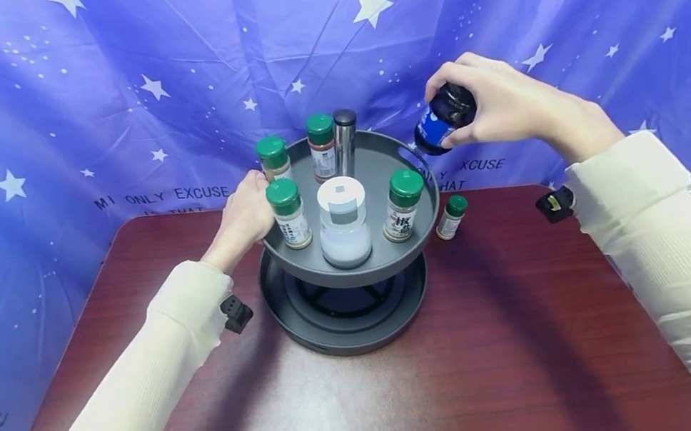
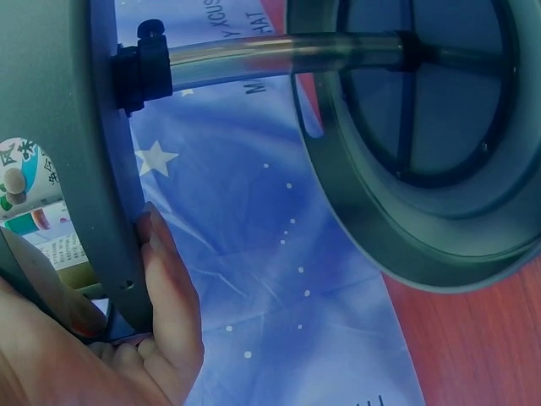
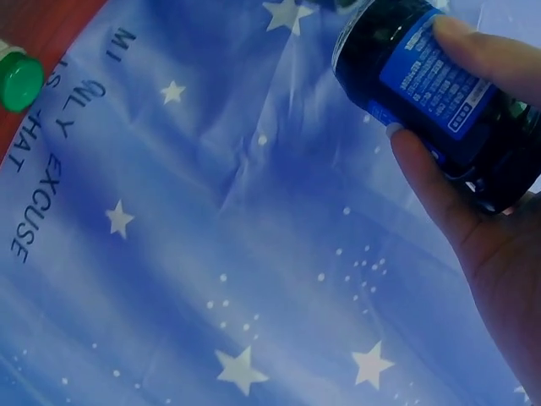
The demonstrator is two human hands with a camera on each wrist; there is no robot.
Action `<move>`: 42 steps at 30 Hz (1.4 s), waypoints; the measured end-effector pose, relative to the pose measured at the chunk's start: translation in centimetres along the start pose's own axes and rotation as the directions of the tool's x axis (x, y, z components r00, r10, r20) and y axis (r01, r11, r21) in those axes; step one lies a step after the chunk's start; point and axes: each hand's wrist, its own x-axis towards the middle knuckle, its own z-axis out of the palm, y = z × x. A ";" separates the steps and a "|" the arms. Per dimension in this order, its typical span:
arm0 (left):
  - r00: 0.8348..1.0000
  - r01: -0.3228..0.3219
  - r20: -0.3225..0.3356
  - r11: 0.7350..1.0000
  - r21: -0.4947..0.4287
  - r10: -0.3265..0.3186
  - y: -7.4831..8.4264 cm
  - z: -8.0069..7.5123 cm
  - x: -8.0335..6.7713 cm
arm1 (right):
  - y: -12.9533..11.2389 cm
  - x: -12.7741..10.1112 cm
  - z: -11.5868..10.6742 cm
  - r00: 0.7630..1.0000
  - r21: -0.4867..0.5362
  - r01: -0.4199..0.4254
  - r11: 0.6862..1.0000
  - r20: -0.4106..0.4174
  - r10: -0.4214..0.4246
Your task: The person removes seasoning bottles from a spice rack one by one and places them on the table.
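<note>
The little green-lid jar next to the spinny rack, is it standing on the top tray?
No, the little green-lid jar stands on the table, just right of the top tray.

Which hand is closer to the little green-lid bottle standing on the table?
Right. The right hand holds a dark bottle just above the little bottle; the left hand grips the rack's far side.
</note>
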 end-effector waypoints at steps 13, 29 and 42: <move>1.000 0.017 0.003 1.000 -0.002 -0.017 0.1 0.0 0.1 | 3.6 -0.3 -1.1 0.992 -0.054 -0.122 0.991 0.015 0.123; 1.000 0.008 0.004 1.000 0.004 -0.008 0.0 -0.1 0.0 | 7.4 -0.9 -1.1 0.959 -0.131 -0.238 0.962 0.124 0.254; 1.000 0.000 0.003 1.000 0.022 0.000 0.1 -0.1 -0.1 | 9.5 -1.1 -0.3 0.943 -0.145 -0.271 0.951 0.158 0.293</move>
